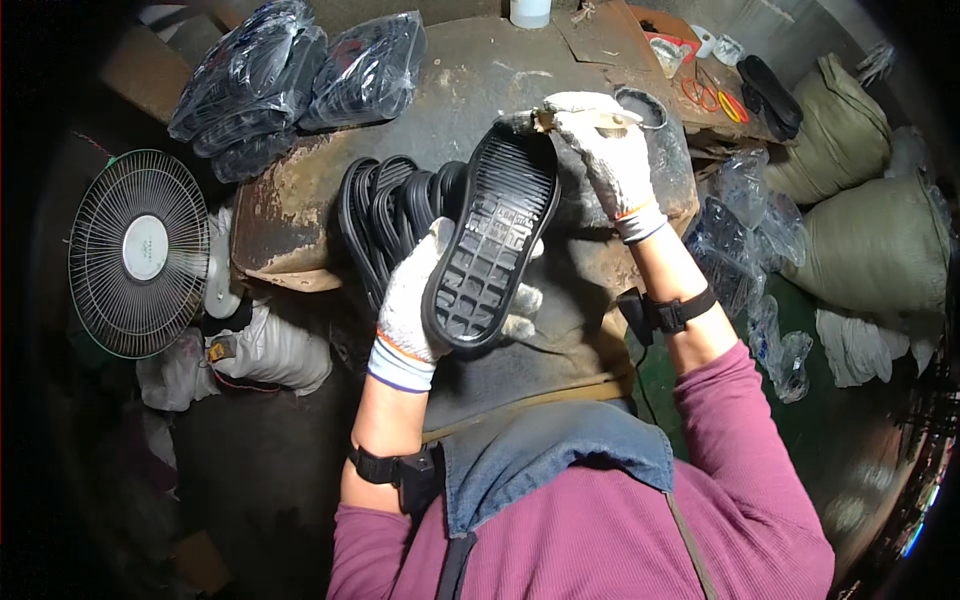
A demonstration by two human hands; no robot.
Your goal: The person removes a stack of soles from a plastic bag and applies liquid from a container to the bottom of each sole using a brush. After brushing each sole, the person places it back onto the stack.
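Observation:
A black shoe sole [490, 235] is held up, tilted, with its ribbed and grid-patterned face turned toward me. My left hand [415, 290], in a white knit glove, is closed around its lower part, thumb along the left edge and fingertips showing past the right edge. At the sole's upper end, my gloved right hand [600, 140] is closed with its fingers pinched. Something small and brownish shows between those fingers, too hidden to name. Just left of the held sole, several more black soles [385, 205] lean together at the table's near edge.
Plastic-wrapped black bundles [260, 85] lie on the worn table [480, 75] at the far left. A fan [145, 245] stands left of it. Scissors [715, 97] with orange and yellow handles lie far right, near a dark sole [768, 95]. Stuffed sacks [870, 245] stand at right.

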